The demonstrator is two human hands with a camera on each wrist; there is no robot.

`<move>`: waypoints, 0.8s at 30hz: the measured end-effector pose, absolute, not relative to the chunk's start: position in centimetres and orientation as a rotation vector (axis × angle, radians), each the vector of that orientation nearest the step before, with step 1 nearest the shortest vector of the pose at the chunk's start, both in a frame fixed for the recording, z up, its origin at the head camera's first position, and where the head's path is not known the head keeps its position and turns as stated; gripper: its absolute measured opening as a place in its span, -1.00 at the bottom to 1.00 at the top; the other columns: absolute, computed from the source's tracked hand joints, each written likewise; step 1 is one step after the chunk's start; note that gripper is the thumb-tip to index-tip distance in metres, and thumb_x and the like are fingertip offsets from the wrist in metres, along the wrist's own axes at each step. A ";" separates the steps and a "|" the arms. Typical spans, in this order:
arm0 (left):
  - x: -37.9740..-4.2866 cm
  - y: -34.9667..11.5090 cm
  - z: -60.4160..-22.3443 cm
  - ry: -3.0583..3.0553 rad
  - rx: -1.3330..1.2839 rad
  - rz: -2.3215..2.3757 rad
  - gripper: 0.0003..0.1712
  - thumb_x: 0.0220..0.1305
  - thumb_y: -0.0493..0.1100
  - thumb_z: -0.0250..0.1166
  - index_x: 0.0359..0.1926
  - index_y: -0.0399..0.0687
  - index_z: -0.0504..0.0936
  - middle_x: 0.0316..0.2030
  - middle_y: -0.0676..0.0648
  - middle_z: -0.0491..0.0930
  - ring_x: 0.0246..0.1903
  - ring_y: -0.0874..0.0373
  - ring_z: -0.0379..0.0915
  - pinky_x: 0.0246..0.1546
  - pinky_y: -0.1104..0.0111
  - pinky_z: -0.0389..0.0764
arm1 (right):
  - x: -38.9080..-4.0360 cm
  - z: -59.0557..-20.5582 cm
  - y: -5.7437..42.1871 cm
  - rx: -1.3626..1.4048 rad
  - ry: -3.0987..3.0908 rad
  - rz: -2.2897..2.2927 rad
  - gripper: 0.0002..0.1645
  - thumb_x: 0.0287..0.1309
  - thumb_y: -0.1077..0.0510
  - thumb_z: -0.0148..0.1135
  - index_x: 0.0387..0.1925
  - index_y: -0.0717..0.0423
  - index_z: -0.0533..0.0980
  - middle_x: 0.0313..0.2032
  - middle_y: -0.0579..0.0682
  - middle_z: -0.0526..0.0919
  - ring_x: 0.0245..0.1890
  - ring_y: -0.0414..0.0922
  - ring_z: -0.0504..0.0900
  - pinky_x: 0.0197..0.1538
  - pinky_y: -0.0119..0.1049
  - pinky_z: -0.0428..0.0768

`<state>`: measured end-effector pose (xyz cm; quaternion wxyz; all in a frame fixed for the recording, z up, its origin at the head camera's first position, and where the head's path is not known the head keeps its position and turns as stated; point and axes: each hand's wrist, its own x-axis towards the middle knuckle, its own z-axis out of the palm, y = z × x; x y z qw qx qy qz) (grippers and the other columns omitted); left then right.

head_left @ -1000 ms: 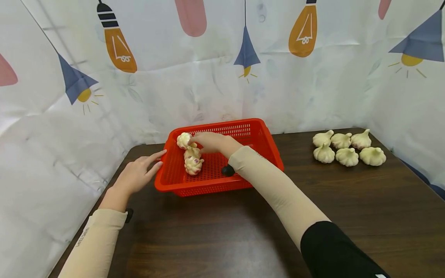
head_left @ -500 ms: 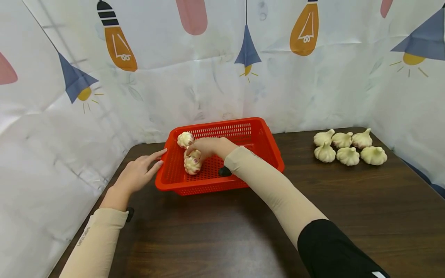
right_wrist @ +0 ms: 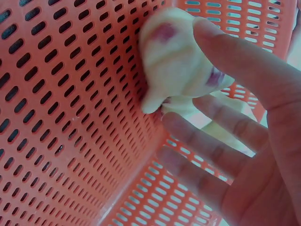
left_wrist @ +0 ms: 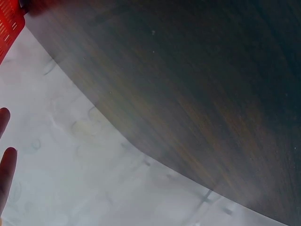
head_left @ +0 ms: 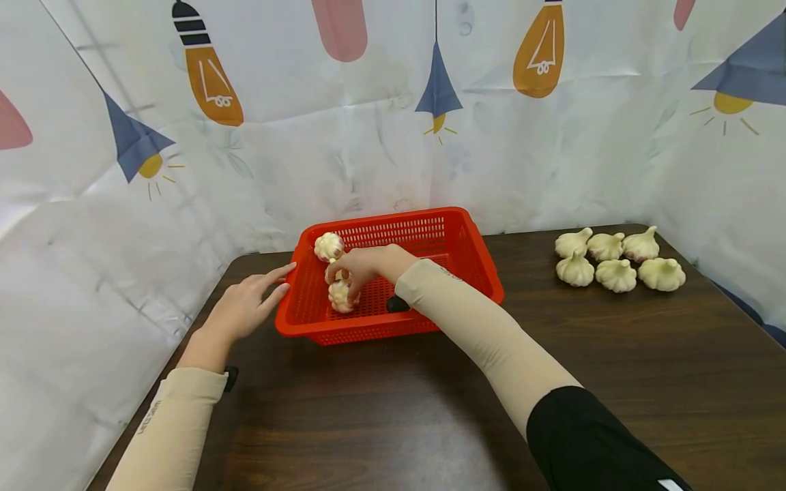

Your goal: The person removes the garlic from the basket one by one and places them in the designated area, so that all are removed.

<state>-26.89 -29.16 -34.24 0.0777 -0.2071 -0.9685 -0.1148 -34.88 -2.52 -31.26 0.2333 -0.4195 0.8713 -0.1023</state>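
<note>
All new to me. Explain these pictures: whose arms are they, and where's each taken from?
No machine here: these are a person's left hand and right hand. The wide picture comes from a camera on the head; the others from one on each wrist. A red basket holding garlic bulbs stands on a dark table, with six more bulbs farther right. The left hand's straight fingers are at the basket's left rim. The right hand is inside, thumb and fingers at one bulb; I can't tell whether it's gripped.
</note>
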 end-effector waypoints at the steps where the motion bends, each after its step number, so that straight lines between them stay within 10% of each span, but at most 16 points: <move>1: -26.9 -29.2 -34.2 -2.903 -0.618 -0.345 -0.35 0.61 0.18 -0.05 0.55 0.04 0.28 0.23 -0.41 0.51 0.15 -0.38 0.45 0.13 -0.30 0.45 | -34.9 -31.3 -2.5 -1.145 2.386 -0.288 -0.40 0.28 0.08 0.43 0.30 -0.04 0.46 0.18 0.01 0.52 0.07 -0.12 0.48 0.12 -0.35 0.52; 16: -27.0 -29.1 -34.4 -2.906 -0.605 -0.349 -0.34 0.60 0.20 -0.06 0.56 0.05 0.28 0.24 -0.41 0.50 0.16 -0.38 0.44 0.12 -0.31 0.46 | -34.6 -31.1 -2.2 -1.024 2.334 -0.205 -0.25 0.24 0.09 0.45 0.40 0.01 0.37 0.31 0.05 0.42 0.19 -0.08 0.38 0.30 -0.23 0.42; 24: -27.0 -29.1 -34.4 -2.902 -0.611 -0.350 -0.34 0.61 0.19 -0.07 0.56 0.04 0.28 0.24 -0.41 0.50 0.16 -0.38 0.44 0.13 -0.31 0.45 | -34.6 -31.3 -2.3 -0.982 2.281 -0.306 -0.31 0.25 0.36 0.36 0.37 0.06 0.38 0.29 0.07 0.36 0.16 -0.11 0.31 0.06 -0.38 0.50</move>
